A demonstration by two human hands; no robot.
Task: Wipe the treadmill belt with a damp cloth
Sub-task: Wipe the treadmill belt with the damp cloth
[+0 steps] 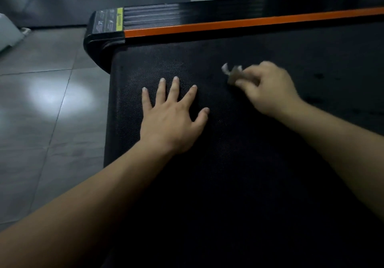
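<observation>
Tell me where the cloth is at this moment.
In the head view the cloth is right of centre, pinched in the right hand over the treadmill belt, to the right of the flat left hand.

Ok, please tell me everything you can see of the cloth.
The cloth is a small, crumpled piece, pale grey-white, blurred by motion. The right hand pinches it with curled fingers, and only a bit sticks out past the hand. It is low over the black belt; whether it touches cannot be told.
</observation>
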